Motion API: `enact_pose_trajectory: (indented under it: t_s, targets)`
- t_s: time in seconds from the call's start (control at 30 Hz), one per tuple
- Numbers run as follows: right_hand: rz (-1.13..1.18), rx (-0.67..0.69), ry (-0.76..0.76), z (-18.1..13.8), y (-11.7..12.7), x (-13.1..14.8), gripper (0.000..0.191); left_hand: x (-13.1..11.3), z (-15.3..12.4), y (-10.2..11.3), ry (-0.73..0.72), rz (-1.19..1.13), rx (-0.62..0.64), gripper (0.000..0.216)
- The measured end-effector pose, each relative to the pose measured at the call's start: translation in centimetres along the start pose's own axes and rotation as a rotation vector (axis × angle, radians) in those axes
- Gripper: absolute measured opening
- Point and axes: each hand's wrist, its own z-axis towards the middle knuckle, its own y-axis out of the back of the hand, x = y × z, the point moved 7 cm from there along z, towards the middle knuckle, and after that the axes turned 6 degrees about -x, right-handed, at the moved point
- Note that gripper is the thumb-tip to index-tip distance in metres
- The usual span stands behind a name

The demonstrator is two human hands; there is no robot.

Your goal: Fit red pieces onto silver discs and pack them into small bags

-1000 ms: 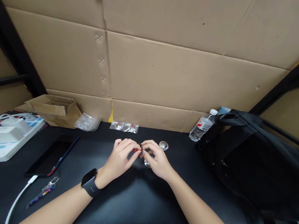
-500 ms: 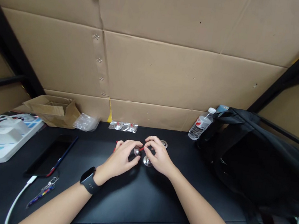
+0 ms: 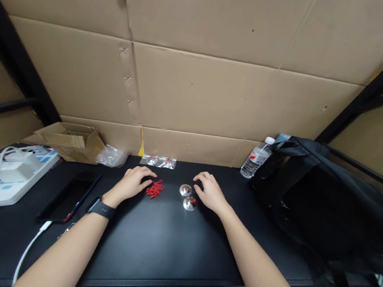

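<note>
A cardboard wall (image 3: 198,92) stood behind the black counter (image 3: 151,237). A black bag (image 3: 338,210) filled the counter's right end; at the left lay a white power strip (image 3: 17,191), with an opened cardboard box (image 3: 71,142) behind it and a dark phone (image 3: 66,200) to its right. The left hand (image 3: 135,181) and right hand (image 3: 209,192) were well apart, each grip spread, thumb away from curved fingers, pinching nothing. A water bottle (image 3: 255,160) leaned beside the bag. Two clear packets (image 3: 158,161) lay near the wall. The bunched red cord (image 3: 154,189) lay by the left thumb; contact was unclear. Two shiny metal discs, one (image 3: 186,190) slightly behind the other (image 3: 189,203), lay between cord and right hand, nearer the latter.
</note>
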Motion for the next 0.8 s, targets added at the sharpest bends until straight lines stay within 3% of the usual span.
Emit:
enact_pose_trajectory:
  t_s: [0.17,0.33,0.6,0.8]
  targets:
    - [-0.154,0.126,-0.112,0.1,1.2,-3.7,0.045,0.3,-0.1,-0.6,0.036,0.079,-0.005,0.014]
    - [-0.116,0.164,-0.132,0.2,1.1,-5.7,0.038,0.6,0.0,-0.2,0.089,0.108,-0.029,0.017]
    - [-0.04,0.106,-0.098,0.5,1.9,-5.6,0.031,-2.7,0.4,2.0,0.07,-0.122,-0.193,0.017]
    - [0.111,-0.026,-0.09,0.7,2.9,-3.3,0.051,-6.2,-0.1,2.4,0.085,-0.315,-0.298,0.015]
